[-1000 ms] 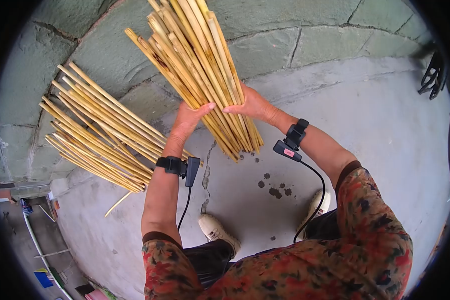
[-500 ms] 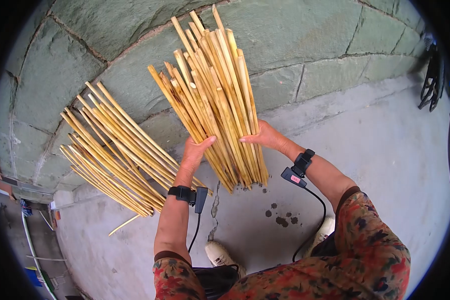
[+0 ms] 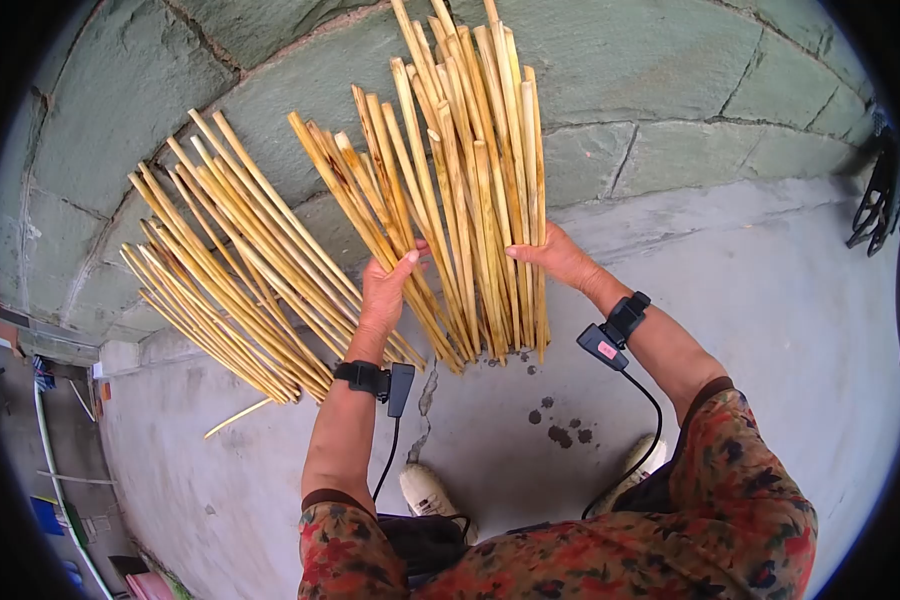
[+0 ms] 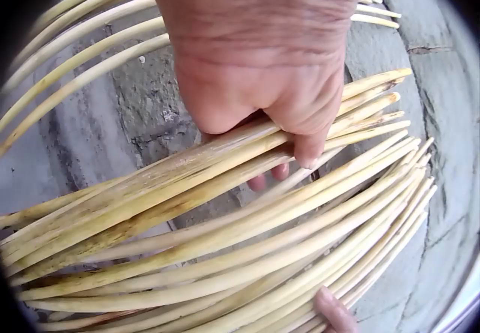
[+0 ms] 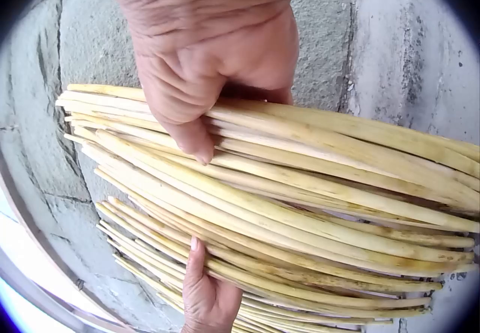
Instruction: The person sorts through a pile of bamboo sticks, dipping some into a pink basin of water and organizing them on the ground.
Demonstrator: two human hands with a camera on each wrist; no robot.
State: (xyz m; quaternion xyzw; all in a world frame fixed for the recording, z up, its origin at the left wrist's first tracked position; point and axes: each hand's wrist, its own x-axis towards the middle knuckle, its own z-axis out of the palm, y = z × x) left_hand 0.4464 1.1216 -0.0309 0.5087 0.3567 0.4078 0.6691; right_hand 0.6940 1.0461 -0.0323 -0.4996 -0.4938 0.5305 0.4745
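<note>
One stone wall [image 3: 630, 60] spans the head view's top. At upper centre fans a stick bundle [image 3: 486, 200]; loose sticks [image 3: 270, 245] spread at left. The left hand [image 3: 383, 292] has its grip clamped round the bundle's left edge, the right hand [image 3: 562, 262] round its right edge.

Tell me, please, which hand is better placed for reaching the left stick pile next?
Probably the left hand: it grips the bundle beside that pile; the right hand holds the far side.
</note>
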